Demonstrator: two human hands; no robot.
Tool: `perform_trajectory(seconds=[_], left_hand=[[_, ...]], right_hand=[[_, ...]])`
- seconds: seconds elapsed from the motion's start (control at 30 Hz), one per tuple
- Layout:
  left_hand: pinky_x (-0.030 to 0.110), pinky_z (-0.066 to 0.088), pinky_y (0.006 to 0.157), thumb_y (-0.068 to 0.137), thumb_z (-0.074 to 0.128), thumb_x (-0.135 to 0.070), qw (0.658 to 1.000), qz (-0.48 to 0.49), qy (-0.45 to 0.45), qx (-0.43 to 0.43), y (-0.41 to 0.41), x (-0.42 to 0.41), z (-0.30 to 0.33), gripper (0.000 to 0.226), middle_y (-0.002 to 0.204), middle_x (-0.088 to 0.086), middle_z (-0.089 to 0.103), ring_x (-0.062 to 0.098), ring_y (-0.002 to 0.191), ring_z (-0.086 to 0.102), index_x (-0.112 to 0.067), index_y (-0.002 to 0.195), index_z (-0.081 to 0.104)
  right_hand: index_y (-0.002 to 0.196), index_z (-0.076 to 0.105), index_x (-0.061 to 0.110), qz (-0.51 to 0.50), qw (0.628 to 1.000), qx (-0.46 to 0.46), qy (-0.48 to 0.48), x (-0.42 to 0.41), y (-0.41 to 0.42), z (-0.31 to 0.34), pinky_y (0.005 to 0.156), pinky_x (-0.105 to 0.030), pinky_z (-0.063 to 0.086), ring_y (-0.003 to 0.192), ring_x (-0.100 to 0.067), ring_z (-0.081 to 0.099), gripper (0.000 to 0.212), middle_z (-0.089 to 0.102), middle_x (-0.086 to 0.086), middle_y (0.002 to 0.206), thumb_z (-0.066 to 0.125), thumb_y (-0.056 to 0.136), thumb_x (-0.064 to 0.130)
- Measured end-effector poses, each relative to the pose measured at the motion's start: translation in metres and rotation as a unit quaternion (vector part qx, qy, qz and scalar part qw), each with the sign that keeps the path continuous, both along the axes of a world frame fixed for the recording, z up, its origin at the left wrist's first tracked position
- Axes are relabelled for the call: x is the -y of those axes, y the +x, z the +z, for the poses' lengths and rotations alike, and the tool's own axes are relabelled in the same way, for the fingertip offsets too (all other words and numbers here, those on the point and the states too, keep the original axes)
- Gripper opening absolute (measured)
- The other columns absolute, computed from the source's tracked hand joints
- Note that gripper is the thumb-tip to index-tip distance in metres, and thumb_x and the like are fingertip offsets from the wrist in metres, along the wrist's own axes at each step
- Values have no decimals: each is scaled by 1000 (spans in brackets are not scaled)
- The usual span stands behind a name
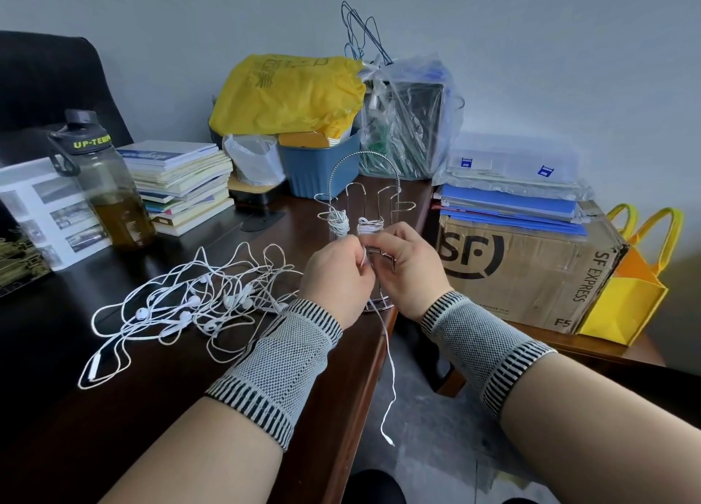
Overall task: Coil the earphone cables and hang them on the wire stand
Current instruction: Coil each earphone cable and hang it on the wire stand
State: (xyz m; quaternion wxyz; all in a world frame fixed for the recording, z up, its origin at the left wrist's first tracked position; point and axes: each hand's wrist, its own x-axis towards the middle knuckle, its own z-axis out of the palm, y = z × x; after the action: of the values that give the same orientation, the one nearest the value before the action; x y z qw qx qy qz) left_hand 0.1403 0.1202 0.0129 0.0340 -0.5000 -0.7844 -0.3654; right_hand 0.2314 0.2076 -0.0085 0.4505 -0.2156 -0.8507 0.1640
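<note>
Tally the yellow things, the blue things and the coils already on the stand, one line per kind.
Yellow: 2, plastic bag and tote bag
Blue: 2, ribbed tub and folder stack
Coiled cables on the wire stand: 2, one hanging, one above the left hand and right hand, which pinch its cable
Total: 6

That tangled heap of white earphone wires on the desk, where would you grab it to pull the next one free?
Probably the white plug end at the tangle front-left edge, pinched from the near side: it lies apart from the knot, on bare desk.
</note>
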Motion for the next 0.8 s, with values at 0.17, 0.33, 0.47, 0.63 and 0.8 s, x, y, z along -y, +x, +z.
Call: perform_trajectory(seconds=[0.17,0.33,0.47,0.63,0.8], left_hand=[[26,36,65,92,56,-14,999,-23,-7,-38,-5,2,-4,10,81,-4,55,19,74,50,-18,83,55],[24,36,66,95,55,-19,999,-24,-14,-24,-8,4,-6,7,76,-8,54,15,72,49,-21,94,61],[29,45,67,94,56,-25,1000,-23,-8,10,-8,4,-6,8,79,-4,65,18,75,60,-22,94,63],[40,57,82,85,54,-31,955,-5,79,287,-12,-4,0,19,90,-3,72,16,84,70,-22,93,69],[23,44,54,90,63,-18,873,36,131,468,-8,-18,9,22,60,-6,64,0,46,58,-18,68,68]], right_hand=[[96,75,12,-13,999,-15,40,-4,-2,-2,70,-34,56,74,-21,65,16,61,-1,87,72,81,7],[89,74,12,-29,997,-15,69,-3,-3,-3,59,-37,57,67,-25,66,10,63,-5,85,69,81,12],[88,74,14,-53,996,-7,65,0,-7,1,57,-35,55,63,-24,63,11,62,-3,83,65,83,17],[89,74,14,-50,998,-2,48,-1,-8,0,58,-27,47,63,-21,61,9,54,4,81,69,82,11],[90,75,14,-31,999,-15,29,-1,-6,-1,60,-27,48,65,-13,55,11,46,10,83,69,82,9]])
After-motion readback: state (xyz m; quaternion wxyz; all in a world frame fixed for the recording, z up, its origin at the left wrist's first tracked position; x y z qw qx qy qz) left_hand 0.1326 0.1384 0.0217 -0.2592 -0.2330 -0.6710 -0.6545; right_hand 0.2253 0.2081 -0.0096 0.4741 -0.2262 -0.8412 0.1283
